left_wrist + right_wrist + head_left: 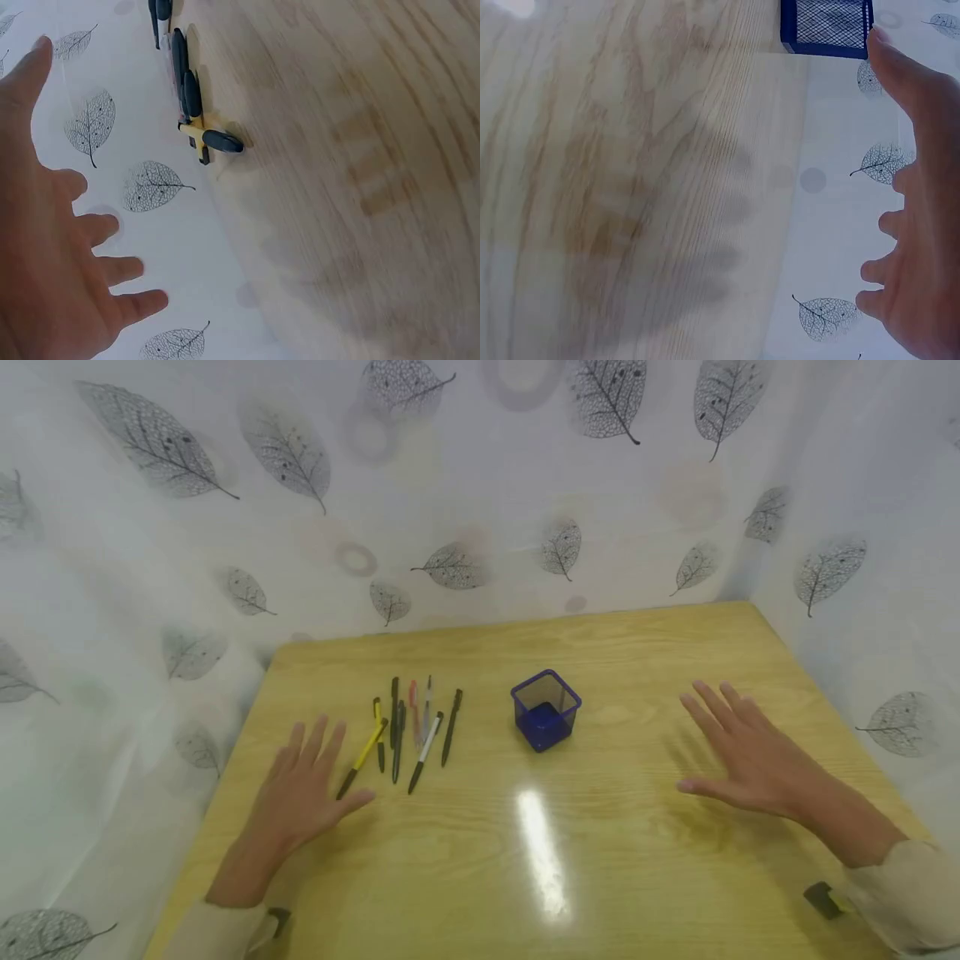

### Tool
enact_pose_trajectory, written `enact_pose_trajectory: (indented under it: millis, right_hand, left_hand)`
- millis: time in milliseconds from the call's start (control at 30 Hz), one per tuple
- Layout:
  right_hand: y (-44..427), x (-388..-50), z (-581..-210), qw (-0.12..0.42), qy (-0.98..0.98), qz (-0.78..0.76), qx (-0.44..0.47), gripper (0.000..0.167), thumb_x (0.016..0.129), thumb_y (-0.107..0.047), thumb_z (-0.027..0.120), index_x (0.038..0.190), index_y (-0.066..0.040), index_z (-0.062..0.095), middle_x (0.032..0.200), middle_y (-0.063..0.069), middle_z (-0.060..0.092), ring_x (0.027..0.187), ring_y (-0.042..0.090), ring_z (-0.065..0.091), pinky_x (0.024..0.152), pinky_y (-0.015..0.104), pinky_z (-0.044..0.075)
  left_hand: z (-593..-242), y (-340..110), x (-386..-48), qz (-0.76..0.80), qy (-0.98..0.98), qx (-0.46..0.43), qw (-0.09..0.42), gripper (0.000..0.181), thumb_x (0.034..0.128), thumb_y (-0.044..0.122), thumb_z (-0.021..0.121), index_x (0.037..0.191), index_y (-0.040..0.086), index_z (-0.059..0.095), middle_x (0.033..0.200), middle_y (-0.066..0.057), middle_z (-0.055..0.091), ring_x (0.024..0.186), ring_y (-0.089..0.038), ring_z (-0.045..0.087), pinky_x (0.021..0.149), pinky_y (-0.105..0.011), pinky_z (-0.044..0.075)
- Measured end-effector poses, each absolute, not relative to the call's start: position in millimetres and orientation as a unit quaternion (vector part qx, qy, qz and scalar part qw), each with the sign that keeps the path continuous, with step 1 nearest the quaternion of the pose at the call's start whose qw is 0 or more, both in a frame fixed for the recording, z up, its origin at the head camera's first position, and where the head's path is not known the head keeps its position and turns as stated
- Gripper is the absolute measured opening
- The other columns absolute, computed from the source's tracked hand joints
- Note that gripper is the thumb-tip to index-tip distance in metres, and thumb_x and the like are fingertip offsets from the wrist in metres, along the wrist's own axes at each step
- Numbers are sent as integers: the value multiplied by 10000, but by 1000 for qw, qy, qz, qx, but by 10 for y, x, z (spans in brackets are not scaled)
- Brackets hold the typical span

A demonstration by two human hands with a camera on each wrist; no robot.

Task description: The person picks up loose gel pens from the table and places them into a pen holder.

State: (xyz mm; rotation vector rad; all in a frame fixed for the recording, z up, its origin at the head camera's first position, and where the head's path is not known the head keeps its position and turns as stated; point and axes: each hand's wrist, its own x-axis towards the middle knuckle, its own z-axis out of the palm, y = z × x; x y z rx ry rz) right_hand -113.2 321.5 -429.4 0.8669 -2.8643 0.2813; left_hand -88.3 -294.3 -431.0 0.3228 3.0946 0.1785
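My left hand (300, 793) hovers over the table's left side with fingers spread, holding nothing. Just beyond its thumb lies a yellow pen with a dark end (363, 758), crossing another yellow and black pen (378, 735). Several more pens lie beside them, among them a white pen with black ends (426, 752), a black pen (452, 727) and a pink-capped pen (414, 702). A blue mesh pen holder (546, 714) stands upright at the middle, with no pens inside. My right hand (757, 764), fingers spread and empty, is raised over the right side, apart from the holder.
The wooden table (637, 860) has a bright light reflection near its front middle. White curtain cloth (495, 485) printed with grey leaves hangs behind the table and along both sides.
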Motion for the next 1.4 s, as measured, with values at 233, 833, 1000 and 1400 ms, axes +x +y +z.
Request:
enact_pose_trajectory:
  millis: [233, 833, 1000, 1400]
  right_hand:
    - [3031, -1227, -4225, -5, -953, 151, 261, 1105, 880, -545, 768, 1667, -95, 136, 1722, 213, 201, 1556, 478, 256, 1334, 513, 184]
    - [2157, -1630, -4385, -100, -920, 329, 187, 1078, 868, -550, 792, 1624, -12, 244, 1661, 248, 340, 1458, 505, 426, 1139, 679, 434]
    - [1928, -1649, -4465, -97, -906, 375, 173, 1070, 824, -459, 863, 1611, -28, 281, 1635, 245, 388, 1449, 499, 450, 1153, 646, 446]
    - [1590, -1737, -4613, -59, -880, 452, 134, 1086, 704, -420, 959, 1550, -32, 398, 1524, 204, 540, 1380, 427, 560, 1134, 566, 502]
  left_hand:
    - [-4285, -2900, -994, 88, 990, 107, 4, 1077, 935, 675, 619, 1644, 8, 156, 1672, -295, 260, 1473, -548, 355, 1122, -723, 415]
    - [-4245, -2828, -1296, 136, 985, 102, -8, 604, 953, 214, 721, 1438, -81, 513, 1403, -361, 566, 1102, -479, 680, 1010, -622, 553]
    - [-4268, -2775, -1374, 129, 986, 109, -4, 513, 943, 174, 729, 1360, -91, 588, 1317, -349, 634, 977, -417, 727, 968, -585, 584]
    - [-4378, -2719, -1579, 116, 988, 94, 46, 451, 930, 173, 699, 1292, -89, 646, 1237, -288, 713, 1164, -488, 671, 1027, -595, 554]
